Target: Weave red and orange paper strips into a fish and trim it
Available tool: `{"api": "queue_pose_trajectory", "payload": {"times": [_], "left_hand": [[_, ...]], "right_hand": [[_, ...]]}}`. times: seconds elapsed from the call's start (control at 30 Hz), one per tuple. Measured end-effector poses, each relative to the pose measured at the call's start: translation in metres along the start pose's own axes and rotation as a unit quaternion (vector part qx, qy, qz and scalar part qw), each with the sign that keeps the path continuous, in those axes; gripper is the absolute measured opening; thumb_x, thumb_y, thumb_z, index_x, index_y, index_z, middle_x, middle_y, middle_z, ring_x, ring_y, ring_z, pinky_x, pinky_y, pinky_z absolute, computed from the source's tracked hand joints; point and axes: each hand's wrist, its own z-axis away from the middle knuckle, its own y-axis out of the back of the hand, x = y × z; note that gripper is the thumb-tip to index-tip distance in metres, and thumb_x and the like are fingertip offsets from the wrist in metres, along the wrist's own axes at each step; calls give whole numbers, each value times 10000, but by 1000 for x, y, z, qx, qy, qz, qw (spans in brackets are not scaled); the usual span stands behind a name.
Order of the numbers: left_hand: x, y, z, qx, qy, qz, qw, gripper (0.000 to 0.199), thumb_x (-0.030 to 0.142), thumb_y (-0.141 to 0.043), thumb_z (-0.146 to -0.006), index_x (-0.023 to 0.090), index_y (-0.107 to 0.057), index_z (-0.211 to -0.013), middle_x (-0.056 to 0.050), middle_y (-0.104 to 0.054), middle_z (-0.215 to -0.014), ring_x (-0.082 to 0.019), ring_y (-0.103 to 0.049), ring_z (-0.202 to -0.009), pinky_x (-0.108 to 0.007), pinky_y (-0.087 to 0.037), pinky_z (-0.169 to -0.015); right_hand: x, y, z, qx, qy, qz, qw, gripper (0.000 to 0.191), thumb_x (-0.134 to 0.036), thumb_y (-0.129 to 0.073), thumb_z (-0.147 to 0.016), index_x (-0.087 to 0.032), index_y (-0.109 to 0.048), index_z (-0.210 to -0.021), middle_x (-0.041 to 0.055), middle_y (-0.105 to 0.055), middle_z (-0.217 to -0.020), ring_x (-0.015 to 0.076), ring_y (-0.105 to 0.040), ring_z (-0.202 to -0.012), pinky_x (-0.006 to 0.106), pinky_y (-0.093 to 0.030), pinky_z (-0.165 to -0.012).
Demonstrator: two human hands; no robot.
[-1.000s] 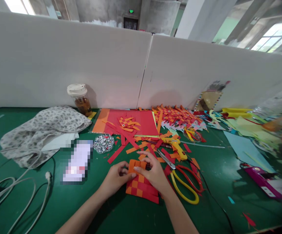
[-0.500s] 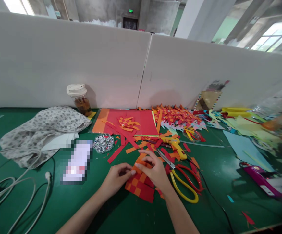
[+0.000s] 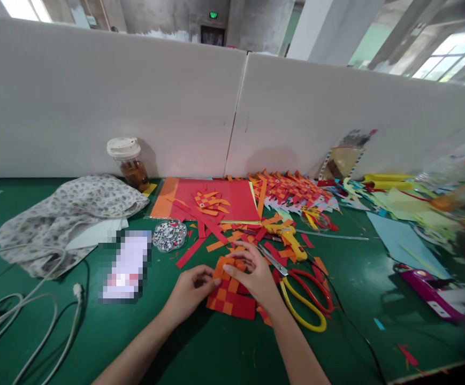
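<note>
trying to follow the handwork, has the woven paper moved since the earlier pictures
Yes, the woven paper has shifted upward in the view: its lower right corner, earlier about level with the bottom of the resting scissors, is now higher.

Left hand (image 3: 189,292), right hand (image 3: 257,275) and 2 slender forearms (image 3: 146,345) are bare.

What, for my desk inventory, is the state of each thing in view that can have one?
Left hand: pinching woven paper
Right hand: holding woven paper
Woven paper: strips interlaced, held
Scissors: lying down, unheld
Glue gun: lying down, unheld
Cup: lid on, brown contents visible
Clear container: filled; lid unclear
Cable plug: loose, unconnected
Green sign: lit
</note>
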Motion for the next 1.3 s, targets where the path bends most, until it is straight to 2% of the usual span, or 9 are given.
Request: {"api": "queue_pose_trajectory", "payload": {"times": [0.17,0.33,0.53,0.83,0.93,1.03,1.17,1.3], "left_hand": [[0,1,0,15,7,52,998,257,363,-681,-704,156,-581,-818,18,-601,-650,-122,-558,-609,-212,-407,-576],[6,-2,2,-42,15,58,997,329,391,-680,-699,137,-639,-903,-68,-697,-875,-228,-632,-842,-304,-478,-726],[7,-1,2,-30,10,73,997,326,386,-674,-709,143,-665,-927,-68,-713,-884,-241,-642,-851,-347,-489,-755],[8,-2,4,-37,19,66,997,329,385,-695,-688,136,-678,-902,-64,-719,-882,-219,-643,-786,-318,-489,-714],[8,-1,5,-22,5,36,999,308,389,-681,-707,138,-688,-885,-59,-719,-882,-218,-644,-780,-301,-491,-691],[9,1,5,-9,-8,42,999,311,394,-670,-721,154,-691,-918,-57,-720,-912,-228,-650,-830,-306,-499,-730],[11,1,4,18,-11,68,997,360,402,-681,-709,158,-677,-973,-69,-715,-970,-259,-648,-907,-344,-508,-786],[10,0,4,50,4,64,997,373,415,-697,-689,148,-673,-949,-76,-721,-939,-270,-657,-877,-353,-524,-748]], "right_hand": [[2,1,-1,-32,-19,-12,999,500,-315,-691,-680,-238,-486,-1129,-1,-662,-808,187,-647,-784,326,-496,-737],[-1,-2,2,-49,-11,5,999,502,-306,-690,-686,-242,-495,-1144,-14,-649,-787,176,-631,-775,316,-491,-729],[0,4,0,-27,8,24,999,474,-287,-685,-687,-229,-510,-1123,-31,-626,-696,165,-617,-707,318,-482,-721],[-5,-3,4,-19,25,22,999,427,-274,-663,-711,-226,-521,-1111,-35,-633,-687,160,-618,-707,326,-465,-759],[-5,-4,4,-34,29,20,999,441,-283,-669,-711,-230,-517,-1121,-32,-638,-710,165,-622,-731,331,-458,-769],[-4,-3,4,-57,18,24,998,474,-280,-682,-697,-238,-512,-1138,-15,-661,-783,175,-626,-786,316,-452,-746],[-3,-3,3,-55,4,50,997,454,-288,-663,-713,-232,-521,-1141,-9,-667,-755,165,-615,-705,293,-433,-669],[-1,-4,3,-67,4,42,997,454,-268,-662,-708,-234,-518,-1137,-13,-671,-749,167,-622,-718,283,-428,-662]]}}
